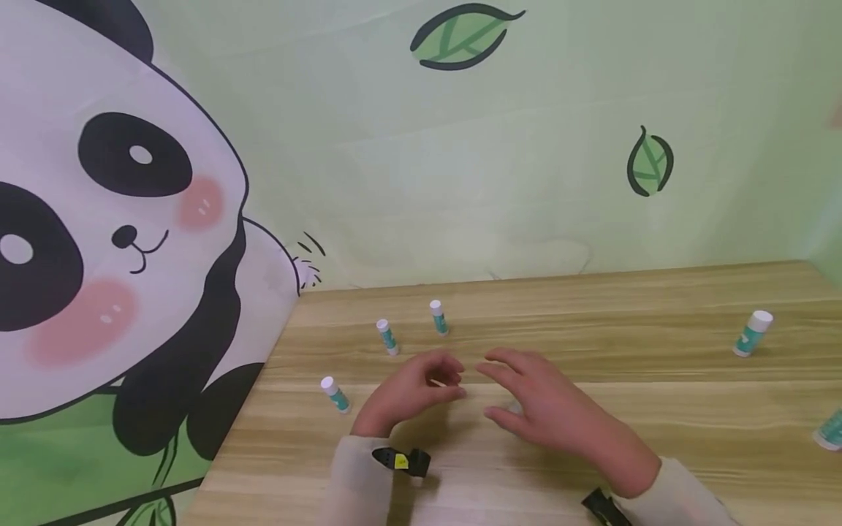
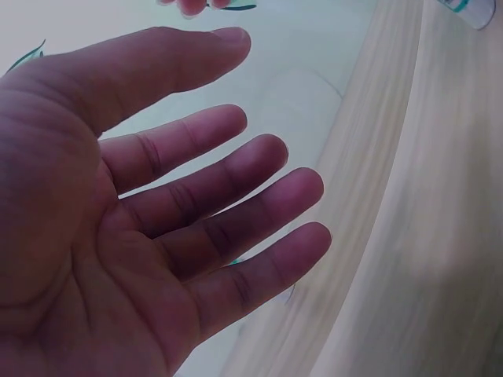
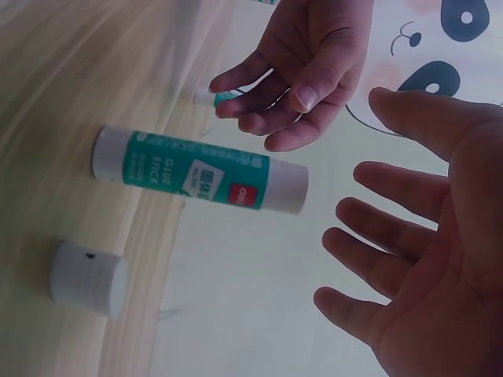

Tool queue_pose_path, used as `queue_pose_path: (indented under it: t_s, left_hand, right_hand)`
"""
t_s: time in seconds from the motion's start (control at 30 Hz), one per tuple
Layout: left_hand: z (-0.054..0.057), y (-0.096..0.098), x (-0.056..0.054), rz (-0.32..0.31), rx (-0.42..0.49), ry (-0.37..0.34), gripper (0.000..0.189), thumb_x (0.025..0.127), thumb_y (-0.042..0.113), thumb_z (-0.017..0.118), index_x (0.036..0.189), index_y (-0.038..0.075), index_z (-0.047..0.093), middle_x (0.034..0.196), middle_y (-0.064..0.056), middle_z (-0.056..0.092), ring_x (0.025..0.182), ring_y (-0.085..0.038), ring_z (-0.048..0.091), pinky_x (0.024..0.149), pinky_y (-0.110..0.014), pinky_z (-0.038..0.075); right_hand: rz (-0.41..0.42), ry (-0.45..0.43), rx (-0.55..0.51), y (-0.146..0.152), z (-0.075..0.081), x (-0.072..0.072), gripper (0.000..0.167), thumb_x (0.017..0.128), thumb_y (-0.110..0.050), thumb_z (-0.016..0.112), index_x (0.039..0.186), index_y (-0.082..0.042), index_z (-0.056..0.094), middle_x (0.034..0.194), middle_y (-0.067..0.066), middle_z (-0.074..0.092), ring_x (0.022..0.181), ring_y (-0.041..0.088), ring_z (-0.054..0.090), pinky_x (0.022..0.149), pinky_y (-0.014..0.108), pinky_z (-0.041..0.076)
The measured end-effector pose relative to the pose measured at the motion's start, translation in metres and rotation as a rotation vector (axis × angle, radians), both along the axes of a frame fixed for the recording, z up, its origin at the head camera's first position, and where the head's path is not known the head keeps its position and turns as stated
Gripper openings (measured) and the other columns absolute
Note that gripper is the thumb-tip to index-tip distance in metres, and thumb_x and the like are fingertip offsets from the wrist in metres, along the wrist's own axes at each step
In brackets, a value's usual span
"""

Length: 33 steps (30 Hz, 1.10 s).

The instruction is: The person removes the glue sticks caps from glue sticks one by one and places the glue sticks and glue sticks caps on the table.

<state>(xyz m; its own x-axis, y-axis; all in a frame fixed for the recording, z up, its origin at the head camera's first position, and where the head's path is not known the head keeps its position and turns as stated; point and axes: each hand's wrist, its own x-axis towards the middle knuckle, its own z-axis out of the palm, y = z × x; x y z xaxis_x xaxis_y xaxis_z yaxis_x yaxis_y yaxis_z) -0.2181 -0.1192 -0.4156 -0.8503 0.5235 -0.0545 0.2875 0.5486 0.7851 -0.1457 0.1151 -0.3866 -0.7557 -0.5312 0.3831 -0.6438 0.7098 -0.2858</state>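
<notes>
My left hand (image 1: 414, 387) hovers above the table with its fingers loosely bent and nothing in the palm. Facing it, my right hand (image 1: 559, 409) is held palm inward, fingers spread and holding nothing. In the right wrist view, a teal-and-white glue stick (image 3: 196, 171) stands upright on the table close to the right fingers, apart from them. Beside its base sits a loose white cap-like cylinder (image 3: 88, 279). From the head camera, the right hand mostly hides these two; a bit of white (image 1: 516, 406) shows between thumb and fingers.
Left of the hands, three glue sticks stand in a loose row: a near one (image 1: 335, 395), a middle one (image 1: 387, 337) and a far one (image 1: 438, 318). Two more, one farther back (image 1: 753, 334) and one at the frame edge (image 1: 830, 431), stand right. A panda-printed backdrop (image 1: 526, 219) borders the wooden table (image 1: 625, 314).
</notes>
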Motion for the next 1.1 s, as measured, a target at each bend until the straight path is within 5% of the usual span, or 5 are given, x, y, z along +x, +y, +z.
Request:
queue_pose_path:
  t_s: [0.73,1.1]
  left_hand:
    - [-0.005,-0.021,0.005,0.037,0.010,-0.020,0.030,0.090,0.027,0.069,0.114,0.009,0.065,0.102,0.001,0.068,0.096,-0.014,0.062,0.088,-0.034,0.051]
    - [-0.008,-0.034,0.007,0.072,-0.003,-0.022,0.030,0.089,0.028,0.070,0.112,0.008,0.065,0.105,-0.006,0.068,0.096,-0.015,0.062,0.087,-0.035,0.052]
  right_hand:
    - [0.033,-0.001,0.020,-0.014,0.004,0.000,0.054,0.088,-0.034,0.069,0.134,-0.009,0.056,0.138,0.014,0.054,0.123,0.032,0.054,0.101,0.050,0.046]
    - [0.066,0.036,0.012,-0.022,0.003,-0.002,0.054,0.086,-0.035,0.071,0.131,-0.008,0.058,0.136,0.013,0.055,0.122,0.031,0.054,0.100,0.046,0.047]
